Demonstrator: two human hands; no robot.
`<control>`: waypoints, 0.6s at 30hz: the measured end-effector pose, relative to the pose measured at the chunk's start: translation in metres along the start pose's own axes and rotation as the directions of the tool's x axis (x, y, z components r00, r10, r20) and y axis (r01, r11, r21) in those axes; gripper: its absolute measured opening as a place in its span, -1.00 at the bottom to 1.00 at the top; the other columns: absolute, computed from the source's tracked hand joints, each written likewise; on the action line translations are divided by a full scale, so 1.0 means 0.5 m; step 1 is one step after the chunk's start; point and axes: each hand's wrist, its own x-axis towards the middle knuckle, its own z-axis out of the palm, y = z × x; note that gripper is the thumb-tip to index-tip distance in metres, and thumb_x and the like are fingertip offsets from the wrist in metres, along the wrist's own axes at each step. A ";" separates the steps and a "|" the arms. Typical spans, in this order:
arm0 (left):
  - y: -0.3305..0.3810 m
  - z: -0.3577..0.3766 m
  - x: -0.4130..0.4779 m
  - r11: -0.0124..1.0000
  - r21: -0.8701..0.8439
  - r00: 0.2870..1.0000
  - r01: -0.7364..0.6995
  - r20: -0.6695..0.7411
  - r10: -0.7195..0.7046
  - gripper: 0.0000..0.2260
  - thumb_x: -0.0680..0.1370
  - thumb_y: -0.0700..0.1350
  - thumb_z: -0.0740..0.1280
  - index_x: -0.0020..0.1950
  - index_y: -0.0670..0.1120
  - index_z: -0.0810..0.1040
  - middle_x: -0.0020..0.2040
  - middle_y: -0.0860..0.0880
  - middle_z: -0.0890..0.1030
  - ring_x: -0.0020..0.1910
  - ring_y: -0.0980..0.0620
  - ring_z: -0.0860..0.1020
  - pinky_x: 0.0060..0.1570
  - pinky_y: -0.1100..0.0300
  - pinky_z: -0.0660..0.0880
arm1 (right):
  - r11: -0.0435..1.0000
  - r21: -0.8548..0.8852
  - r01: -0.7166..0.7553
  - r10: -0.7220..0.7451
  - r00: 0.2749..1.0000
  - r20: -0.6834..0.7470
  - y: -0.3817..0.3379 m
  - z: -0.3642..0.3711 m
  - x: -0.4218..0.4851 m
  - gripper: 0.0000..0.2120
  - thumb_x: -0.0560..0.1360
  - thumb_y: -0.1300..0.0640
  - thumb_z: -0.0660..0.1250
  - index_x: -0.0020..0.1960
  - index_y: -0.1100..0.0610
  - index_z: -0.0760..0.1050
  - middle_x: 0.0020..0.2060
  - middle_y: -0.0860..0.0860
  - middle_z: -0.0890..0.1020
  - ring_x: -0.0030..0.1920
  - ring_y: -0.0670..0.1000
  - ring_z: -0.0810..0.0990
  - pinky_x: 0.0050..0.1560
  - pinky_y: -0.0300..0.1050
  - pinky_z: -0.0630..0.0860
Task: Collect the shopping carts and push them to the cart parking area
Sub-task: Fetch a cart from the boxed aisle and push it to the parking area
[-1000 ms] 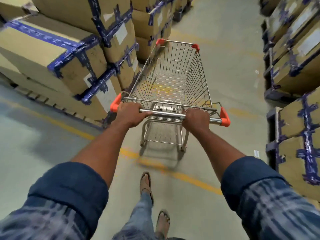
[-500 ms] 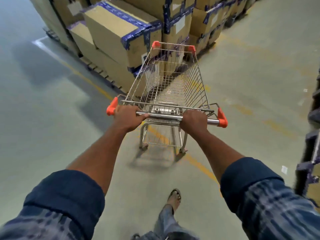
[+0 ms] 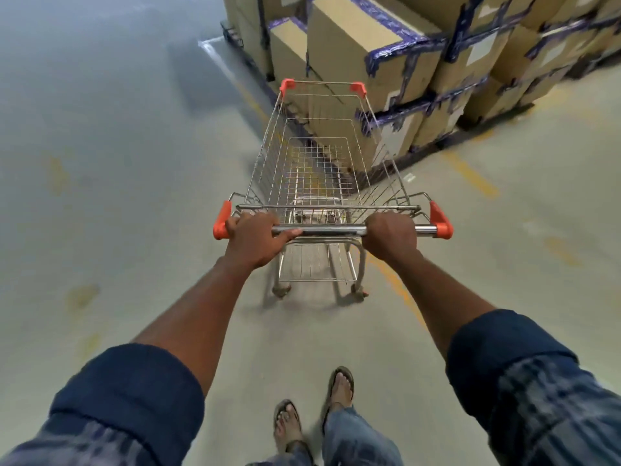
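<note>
We have open floor (image 3: 117,196) all along the left of the cart (image 3: 316,176) and ahead on that side. Stacked cardboard boxes (image 3: 353,52) stand straight ahead and to the right, close by the cart's front end, barring that way. Right of the stack, bare floor opens again.

Shopping cart (image 3: 316,176) — bare wire mesh, silvery metal, dull shine; handle bar (image 3: 331,229) a smooth metal tube, brighter, glossy along its top; end caps (image 3: 441,220) and front corner caps (image 3: 287,85) orange plastic, smooth, matt. Boxes (image 3: 353,45) plain brown cardboard, matt; tape (image 3: 403,54) across them blue-violet, wrinkled, slightly glossy; labels (image 3: 481,50) pale paper. Floor (image 3: 117,169) grey-green, smooth, faint sheen — yellow line paint (image 3: 470,173) worn and patchy. Sleeves (image 3: 134,388) soft dark blue cloth, checked higher up; trousers (image 3: 356,442) faded denim.
</note>
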 end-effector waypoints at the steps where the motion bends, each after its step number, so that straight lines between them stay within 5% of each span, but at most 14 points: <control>1: -0.020 -0.003 -0.011 0.999 -0.015 1.000 0.029 -0.010 -0.029 -0.48 0.50 0.44 0.17 -0.10 0.01 0.59 -0.14 0.04 0.52 0.09 -0.15 0.53 0.05 -0.04 0.23 | 1.000 0.000 0.025 -0.025 1.000 0.000 -0.018 -0.001 0.006 -0.87 0.51 0.08 0.27 -0.21 0.04 0.47 -0.43 -0.05 0.44 -0.40 0.00 0.47 -0.29 -0.14 0.45; 3: -0.058 -0.011 -0.025 0.996 -0.048 0.997 0.079 -0.014 -0.080 -0.45 0.49 0.45 0.18 -0.05 -0.02 0.62 -0.11 0.02 0.54 0.10 -0.14 0.52 0.05 -0.03 0.22 | 0.996 0.010 0.091 -0.091 0.996 -0.017 -0.050 -0.003 0.020 -0.89 0.50 0.09 0.31 -0.21 0.04 0.51 -0.43 -0.06 0.49 -0.42 -0.03 0.48 -0.27 -0.13 0.52; 8: -0.131 -0.033 -0.037 0.963 -0.039 0.964 0.266 -0.017 -0.266 -0.50 0.49 0.40 0.25 0.09 0.02 0.63 0.11 -0.03 0.60 0.26 -0.16 0.47 0.33 -0.19 0.18 | 0.940 0.113 0.323 -0.304 0.940 -0.153 -0.112 -0.009 0.062 -0.75 0.49 -0.08 0.39 -0.21 -0.07 0.33 -0.36 -0.09 0.43 -0.36 0.00 0.41 -0.27 -0.13 0.33; 12: -0.160 -0.046 -0.022 0.909 0.012 0.909 0.417 -0.015 -0.417 -0.53 0.54 0.35 0.25 0.24 0.06 0.60 0.28 -0.06 0.57 0.41 -0.19 0.37 0.46 -0.28 0.00 | 0.867 0.225 0.445 -0.389 0.886 -0.252 -0.149 0.003 0.109 -0.53 0.51 -0.41 0.17 -0.17 0.00 0.42 -0.28 -0.04 0.53 -0.26 0.05 0.49 -0.10 0.01 0.46; 18: -0.170 -0.061 0.028 0.852 0.010 0.851 0.523 -0.047 -0.522 -0.66 0.60 0.22 0.26 0.29 0.10 0.57 0.31 -0.08 0.52 0.46 -0.15 0.28 0.43 -0.31 0.07 | 0.850 0.265 0.456 -0.395 0.883 -0.252 -0.204 -0.002 0.186 -0.53 0.52 -0.45 0.03 -0.15 -0.07 0.35 -0.21 -0.06 0.53 -0.13 0.02 0.49 0.12 0.08 0.37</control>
